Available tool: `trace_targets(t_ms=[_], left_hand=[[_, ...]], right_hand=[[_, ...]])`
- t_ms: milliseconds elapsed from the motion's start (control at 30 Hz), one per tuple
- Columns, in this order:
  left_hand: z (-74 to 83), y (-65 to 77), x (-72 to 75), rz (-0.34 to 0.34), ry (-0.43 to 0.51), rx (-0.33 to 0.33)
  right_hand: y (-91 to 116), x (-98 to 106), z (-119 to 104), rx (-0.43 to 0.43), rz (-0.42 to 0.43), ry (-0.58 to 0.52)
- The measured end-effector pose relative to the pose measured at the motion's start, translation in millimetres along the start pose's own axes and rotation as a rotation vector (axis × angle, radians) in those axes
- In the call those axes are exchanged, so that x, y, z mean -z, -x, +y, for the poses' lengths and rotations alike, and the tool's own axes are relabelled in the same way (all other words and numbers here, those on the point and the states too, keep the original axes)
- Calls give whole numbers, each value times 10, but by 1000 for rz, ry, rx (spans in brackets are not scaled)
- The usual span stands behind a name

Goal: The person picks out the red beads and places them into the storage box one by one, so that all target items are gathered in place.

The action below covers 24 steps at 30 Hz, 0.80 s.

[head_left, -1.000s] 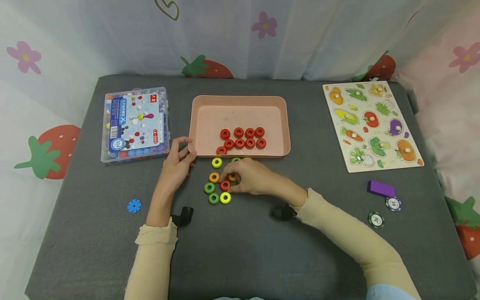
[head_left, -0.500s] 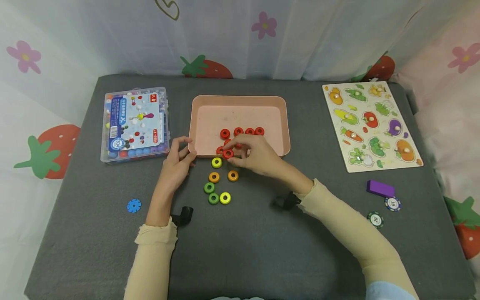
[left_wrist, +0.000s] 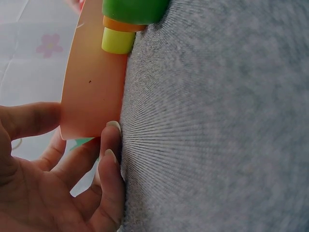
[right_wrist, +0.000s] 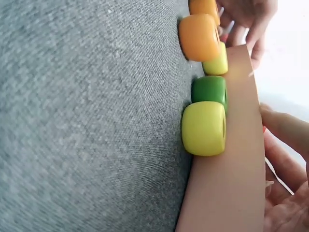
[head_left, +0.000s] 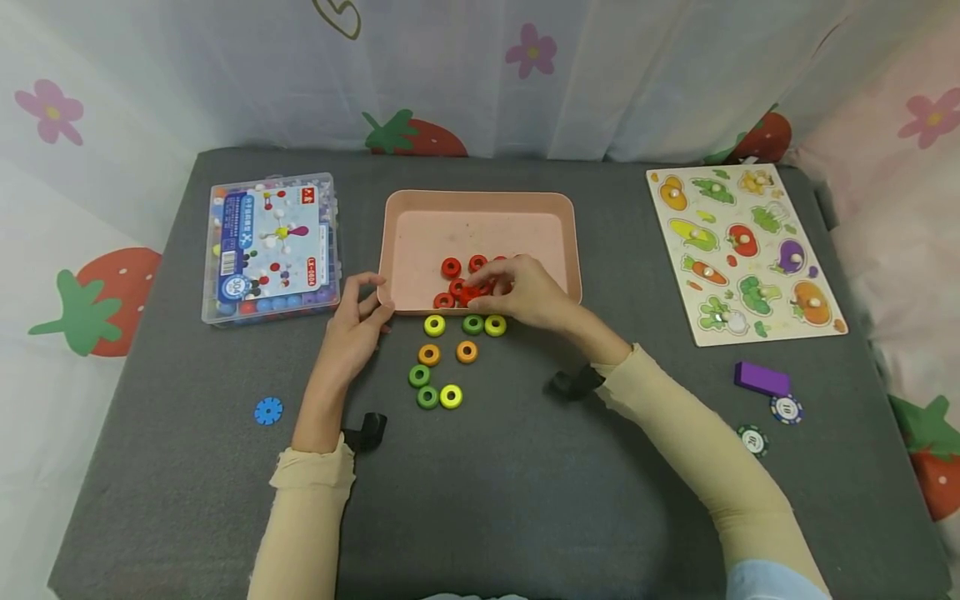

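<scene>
A shallow pink tray sits on the grey table with several red ring-shaped beads in its front part. My left hand grips the tray's near left corner; in the left wrist view the thumb lies at the rim of the tray wall and fingers at the corner. My right hand is over the tray's front, pinching a red bead low among the others, partly hidden by the fingers. Yellow, green and orange beads lie on the table before the tray.
A clear case of coloured balls is left of the tray. To the right lie a vegetable puzzle board, a purple block and two chips. A blue toothed disc lies at left.
My right hand has picked up the red bead from among the loose beads and carried it up over the front rim into the tray. The left hand has stayed at the tray's corner.
</scene>
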<state>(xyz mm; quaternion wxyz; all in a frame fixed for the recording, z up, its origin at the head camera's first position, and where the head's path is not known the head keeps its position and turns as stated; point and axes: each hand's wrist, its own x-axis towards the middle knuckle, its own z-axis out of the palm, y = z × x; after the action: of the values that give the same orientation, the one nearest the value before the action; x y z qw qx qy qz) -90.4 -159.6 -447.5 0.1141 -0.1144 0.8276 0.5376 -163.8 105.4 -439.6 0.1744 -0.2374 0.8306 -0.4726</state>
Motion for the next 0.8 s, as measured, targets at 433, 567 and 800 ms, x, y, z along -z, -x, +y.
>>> trace_targets(t_ms=[433, 567, 800], left_hand=[[-9, -1, -3, -2, 6, 15], [-8, -2, -1, -1, 6, 14], [-14, -8, 2, -4, 6, 10]], right_hand=[[-64, -8, 43, -35, 114, 109], [-77, -21, 45, -51, 144, 162], [-81, -45, 52, -61, 170, 199]])
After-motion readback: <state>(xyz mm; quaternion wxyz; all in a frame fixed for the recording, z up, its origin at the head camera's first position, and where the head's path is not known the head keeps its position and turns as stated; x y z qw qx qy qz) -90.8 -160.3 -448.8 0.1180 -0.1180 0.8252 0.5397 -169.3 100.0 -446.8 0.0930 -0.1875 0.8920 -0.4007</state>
